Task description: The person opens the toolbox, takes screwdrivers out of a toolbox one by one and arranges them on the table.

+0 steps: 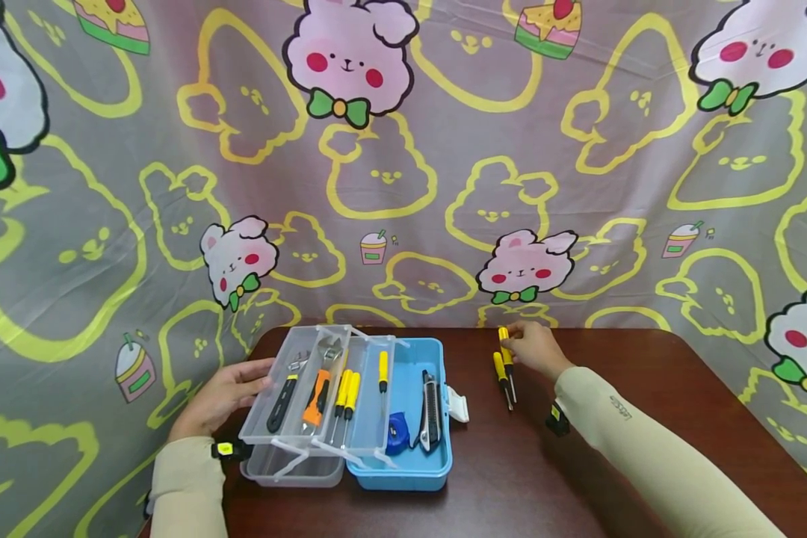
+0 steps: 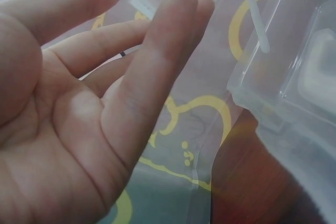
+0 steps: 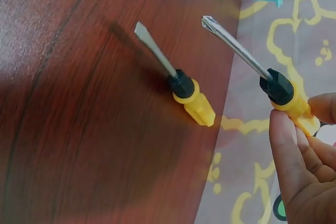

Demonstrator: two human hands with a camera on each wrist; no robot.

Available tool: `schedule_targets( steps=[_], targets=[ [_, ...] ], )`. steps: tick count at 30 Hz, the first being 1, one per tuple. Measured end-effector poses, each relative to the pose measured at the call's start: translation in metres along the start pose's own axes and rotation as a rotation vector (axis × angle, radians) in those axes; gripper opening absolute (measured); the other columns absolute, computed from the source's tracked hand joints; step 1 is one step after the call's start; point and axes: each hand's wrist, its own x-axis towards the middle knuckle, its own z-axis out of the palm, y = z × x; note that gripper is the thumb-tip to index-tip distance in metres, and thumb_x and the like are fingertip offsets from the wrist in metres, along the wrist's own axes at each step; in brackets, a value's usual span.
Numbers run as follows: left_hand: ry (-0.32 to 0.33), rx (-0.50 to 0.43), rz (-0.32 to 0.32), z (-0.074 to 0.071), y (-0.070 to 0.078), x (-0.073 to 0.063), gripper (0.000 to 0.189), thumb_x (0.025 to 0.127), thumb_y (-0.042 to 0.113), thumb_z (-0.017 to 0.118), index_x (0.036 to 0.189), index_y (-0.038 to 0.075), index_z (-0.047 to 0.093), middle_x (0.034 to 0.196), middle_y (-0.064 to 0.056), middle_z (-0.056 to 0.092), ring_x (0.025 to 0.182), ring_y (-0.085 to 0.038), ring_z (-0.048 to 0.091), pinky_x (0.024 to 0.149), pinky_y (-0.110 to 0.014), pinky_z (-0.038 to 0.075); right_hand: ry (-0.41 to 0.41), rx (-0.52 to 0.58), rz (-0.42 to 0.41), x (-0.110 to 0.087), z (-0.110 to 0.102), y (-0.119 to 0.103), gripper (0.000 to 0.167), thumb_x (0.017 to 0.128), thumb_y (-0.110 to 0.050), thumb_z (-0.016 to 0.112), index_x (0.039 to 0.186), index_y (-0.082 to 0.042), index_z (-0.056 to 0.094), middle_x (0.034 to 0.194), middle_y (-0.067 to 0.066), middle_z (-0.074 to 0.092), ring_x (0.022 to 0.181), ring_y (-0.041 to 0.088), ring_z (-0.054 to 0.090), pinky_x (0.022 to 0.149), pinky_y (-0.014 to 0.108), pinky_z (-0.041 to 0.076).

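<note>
My right hand (image 1: 534, 347) pinches the yellow handle of a Phillips screwdriver (image 3: 239, 51), whose cross tip shows in the right wrist view. Beside it a flat-head screwdriver (image 3: 191, 100) with a yellow and black handle lies on the table. At the left side of the clear tray (image 1: 258, 426), my left hand (image 1: 222, 396) touches the edge with its fingers mostly straight. Two yellow screwdrivers (image 1: 352, 392) lie together in that tray. Another yellow screwdriver (image 1: 383, 370) lies farther right, and an adjustable wrench (image 1: 281, 407) and an orange-handled wrench (image 1: 317, 396) are at the left.
The trays fold out leftward from an open blue toolbox (image 1: 430, 478) on the brown table (image 1: 524, 478). Inside the box are a utility knife (image 1: 431, 415) and a blue tape measure (image 1: 397, 433). A white latch (image 1: 457, 406) juts from its right side. Patterned cloth (image 1: 390, 246) hangs behind.
</note>
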Motion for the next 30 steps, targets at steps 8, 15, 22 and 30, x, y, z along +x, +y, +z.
schedule_targets(
  steps=[8, 15, 22, 30],
  targets=[
    [0.001, -0.003, 0.020, 0.001, -0.002, 0.000, 0.060, 0.094, 0.026, 0.066, 0.144, 0.001, 0.044, 0.134, -0.021, 0.055, 0.105, -0.029, 0.064, 0.084, -0.041, 0.054, 0.020, -0.021, 0.004, 0.000, 0.002, 0.004, 0.035, 0.093, -0.014, 0.062, 0.121, 0.008, 0.058, 0.094, 0.014, 0.066, 0.068, 0.022, 0.065, 0.064, 0.036, 0.056],
    [-0.006, -0.006, 0.034, -0.001, -0.003, 0.000, 0.061, 0.094, 0.027, 0.067, 0.144, 0.000, 0.044, 0.134, -0.022, 0.054, 0.104, -0.030, 0.064, 0.084, -0.042, 0.054, 0.010, -0.021, 0.031, 0.000, 0.005, 0.007, 0.037, 0.093, -0.013, 0.062, 0.122, 0.009, 0.056, 0.095, 0.015, 0.065, 0.074, 0.030, 0.066, 0.061, 0.032, 0.055],
    [-0.009, -0.007, 0.037, -0.002, -0.005, 0.001, 0.061, 0.093, 0.027, 0.067, 0.144, 0.000, 0.045, 0.135, -0.022, 0.054, 0.104, -0.030, 0.064, 0.084, -0.042, 0.054, 0.012, -0.068, 0.020, 0.002, 0.009, 0.014, 0.036, 0.093, -0.013, 0.063, 0.121, 0.009, 0.057, 0.097, 0.017, 0.067, 0.064, 0.020, 0.064, 0.059, 0.032, 0.055],
    [-0.016, -0.005, 0.028, -0.002, -0.003, 0.001, 0.059, 0.095, 0.026, 0.065, 0.144, 0.001, 0.044, 0.135, -0.020, 0.054, 0.107, -0.030, 0.062, 0.086, -0.042, 0.053, 0.009, -0.055, 0.042, 0.004, 0.013, 0.020, 0.036, 0.093, -0.014, 0.063, 0.121, 0.009, 0.058, 0.091, 0.017, 0.067, 0.062, 0.018, 0.062, 0.059, 0.031, 0.054]
  ],
)
